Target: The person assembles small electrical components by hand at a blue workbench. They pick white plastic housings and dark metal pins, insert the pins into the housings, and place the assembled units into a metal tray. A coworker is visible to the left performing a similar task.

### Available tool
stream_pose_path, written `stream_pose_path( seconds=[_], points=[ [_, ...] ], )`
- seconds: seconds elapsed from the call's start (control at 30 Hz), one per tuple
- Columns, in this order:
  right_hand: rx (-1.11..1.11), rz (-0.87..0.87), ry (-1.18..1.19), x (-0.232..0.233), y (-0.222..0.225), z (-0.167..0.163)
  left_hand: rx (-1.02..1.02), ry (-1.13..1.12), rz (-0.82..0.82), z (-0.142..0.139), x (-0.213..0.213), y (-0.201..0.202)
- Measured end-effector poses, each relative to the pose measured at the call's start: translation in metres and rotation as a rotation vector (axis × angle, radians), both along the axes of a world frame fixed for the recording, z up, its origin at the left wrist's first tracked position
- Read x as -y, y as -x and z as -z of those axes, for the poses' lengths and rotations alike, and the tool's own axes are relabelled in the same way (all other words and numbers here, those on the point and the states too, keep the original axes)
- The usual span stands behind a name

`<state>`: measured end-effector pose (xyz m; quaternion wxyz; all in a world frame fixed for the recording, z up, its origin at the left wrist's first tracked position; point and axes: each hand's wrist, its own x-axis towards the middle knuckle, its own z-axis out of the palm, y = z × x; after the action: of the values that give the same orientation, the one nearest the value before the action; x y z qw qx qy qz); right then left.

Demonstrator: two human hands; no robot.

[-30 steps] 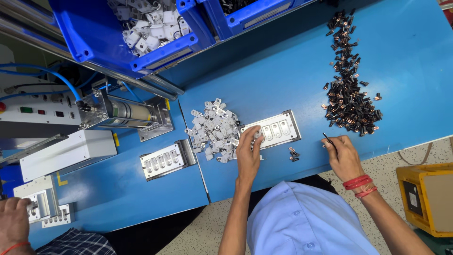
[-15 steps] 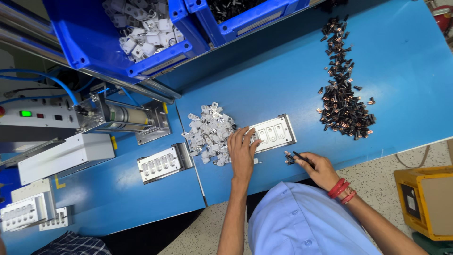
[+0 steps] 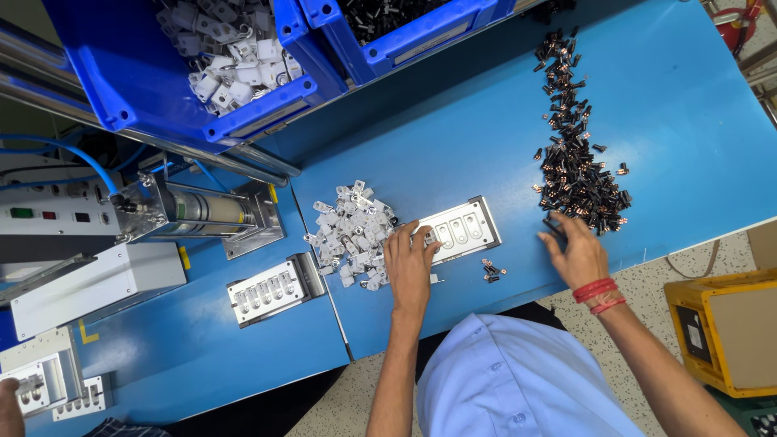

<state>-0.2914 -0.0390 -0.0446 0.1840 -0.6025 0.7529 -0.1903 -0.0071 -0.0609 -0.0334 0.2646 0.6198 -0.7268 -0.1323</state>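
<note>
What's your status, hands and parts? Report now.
Left hand flat beside white clip pile, touching metal jig plate. Right hand at edge of dark terminal pile. Few loose terminals between hands.

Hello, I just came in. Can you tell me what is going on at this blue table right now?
A person in a light blue shirt works at a blue table. The left hand rests between a pile of small white plastic parts and a metal fixture plate with slots. The right hand reaches into the near end of a long heap of small dark metal parts. A few dark parts lie loose beside the plate. Whether either hand grips anything cannot be seen.
</note>
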Motion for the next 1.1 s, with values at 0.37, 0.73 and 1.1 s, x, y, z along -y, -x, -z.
stream_pose_path(
  seconds=[0.37,0.73,1.1],
  points=[
    [0.047,0.123,-0.297,-0.008,-0.009,-0.005,-0.043,0.031,0.007,0.006,0.004,0.000],
    [0.219,0.030,-0.094,-0.009,0.008,0.008,-0.175,-0.131,-0.309,0.030,-0.084,-0.003],
    [-0.304,0.061,0.084,0.046,-0.006,-0.012,-0.089,-0.224,-0.421,0.044,-0.084,-0.002]
  ],
)
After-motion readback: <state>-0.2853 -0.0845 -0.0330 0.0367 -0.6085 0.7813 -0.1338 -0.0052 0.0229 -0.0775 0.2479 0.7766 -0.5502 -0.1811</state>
